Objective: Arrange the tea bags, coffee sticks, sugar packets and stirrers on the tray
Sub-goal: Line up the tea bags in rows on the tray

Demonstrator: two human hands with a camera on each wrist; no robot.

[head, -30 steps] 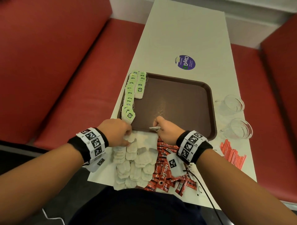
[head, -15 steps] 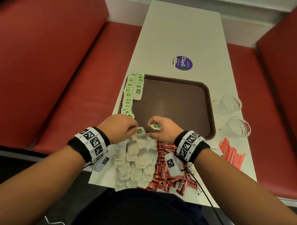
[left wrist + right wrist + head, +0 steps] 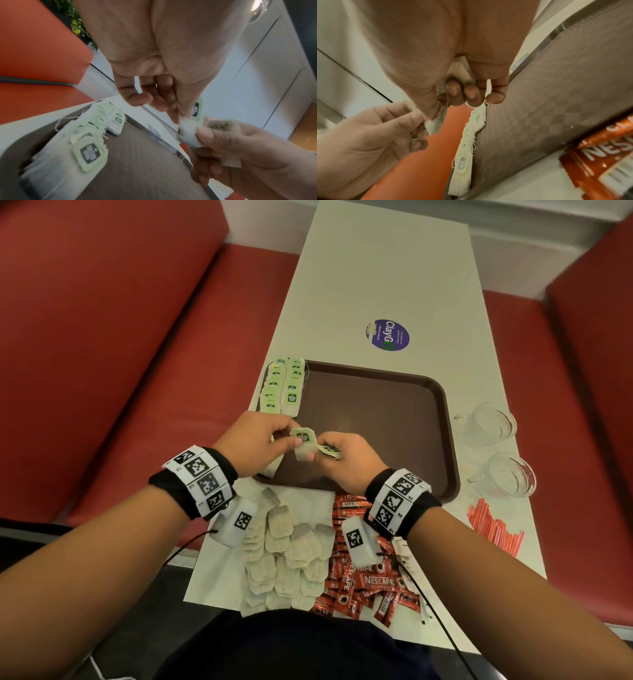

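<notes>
Both hands hold one tea bag (image 3: 303, 444) with a green tag just above the near-left part of the brown tray (image 3: 445, 405). My left hand (image 3: 287, 438) pinches its tag end, shown in the left wrist view as the tea bag (image 3: 197, 110). My right hand (image 3: 317, 456) pinches the paper pouch (image 3: 433, 125) and keeps a second tagged tea bag (image 3: 330, 451) in its curled fingers. A row of tea bags (image 3: 282, 386) lies overlapped along the tray's left side. Loose tea bags (image 3: 287, 549), red coffee sticks (image 3: 370, 580) and red stirrers (image 3: 493, 525) lie on the table.
Two glass cups (image 3: 489, 422) (image 3: 507, 474) stand right of the tray. A purple sticker (image 3: 387, 335) lies beyond the tray on the white table. Red bench seats flank the table. Most of the tray floor (image 3: 145, 155) is bare.
Both hands rose from the tea bag pile at the table's near edge to above the tray's near-left part, carrying tea bags. They now hold one bag between them.
</notes>
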